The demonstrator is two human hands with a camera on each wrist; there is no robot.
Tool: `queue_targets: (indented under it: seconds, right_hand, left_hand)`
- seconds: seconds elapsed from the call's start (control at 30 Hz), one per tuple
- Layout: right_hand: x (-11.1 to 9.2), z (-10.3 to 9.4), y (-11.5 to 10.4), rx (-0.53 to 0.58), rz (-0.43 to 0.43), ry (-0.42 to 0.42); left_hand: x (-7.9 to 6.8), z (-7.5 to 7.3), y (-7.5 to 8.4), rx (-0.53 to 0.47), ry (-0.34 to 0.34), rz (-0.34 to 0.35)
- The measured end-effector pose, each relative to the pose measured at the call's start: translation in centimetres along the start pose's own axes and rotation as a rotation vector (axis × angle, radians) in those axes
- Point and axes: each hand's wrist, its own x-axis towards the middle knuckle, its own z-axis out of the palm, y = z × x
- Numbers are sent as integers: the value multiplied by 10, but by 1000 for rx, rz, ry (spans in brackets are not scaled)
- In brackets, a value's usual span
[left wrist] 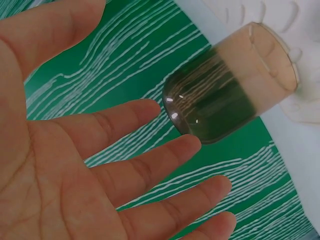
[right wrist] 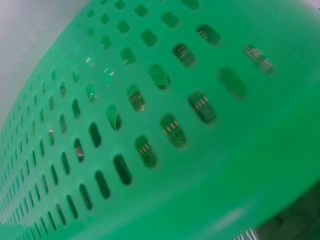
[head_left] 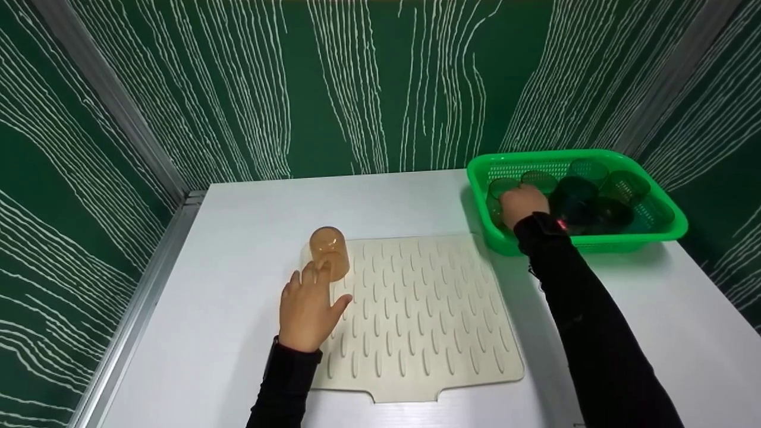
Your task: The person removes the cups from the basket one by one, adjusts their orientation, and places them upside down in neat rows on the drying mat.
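An amber glass (head_left: 329, 252) stands upside down on the far left corner of a cream draining mat (head_left: 410, 309). My left hand (head_left: 308, 312) is just in front of it, fingers spread and palm facing down. In the left wrist view the fingertips (left wrist: 192, 145) come close to the base of the glass (left wrist: 230, 82), and the palm holds nothing. My right hand (head_left: 524, 205) reaches into a green perforated basket (head_left: 574, 241), among clear glasses (head_left: 502, 187) on its left side. Its fingers are hidden, so I cannot tell whether they grip a glass.
Darker glasses (head_left: 574, 196) and several others sit in the right part of the basket, which stands at the far right of the white table (head_left: 250, 220). Green panels with white lines (head_left: 416, 89) enclose the back and sides. The basket's wall (right wrist: 150, 100) fills the right wrist view.
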Motion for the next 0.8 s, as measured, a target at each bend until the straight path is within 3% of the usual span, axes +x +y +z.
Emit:
queue_targets:
  seconds: [0.17, 0.5, 0.8]
  right_hand:
    - [1, 1, -2, 41, -12, 35]
    - [-3, -3, -6, 114, 0, -42]
    - [-9, -5, 2, 87, -17, 21]
  left_hand:
    - [1, 0, 0, -8, 3, 9]
    - [0, -1, 1, -27, -12, 0]
    - [2, -3, 3, -52, 4, 30]
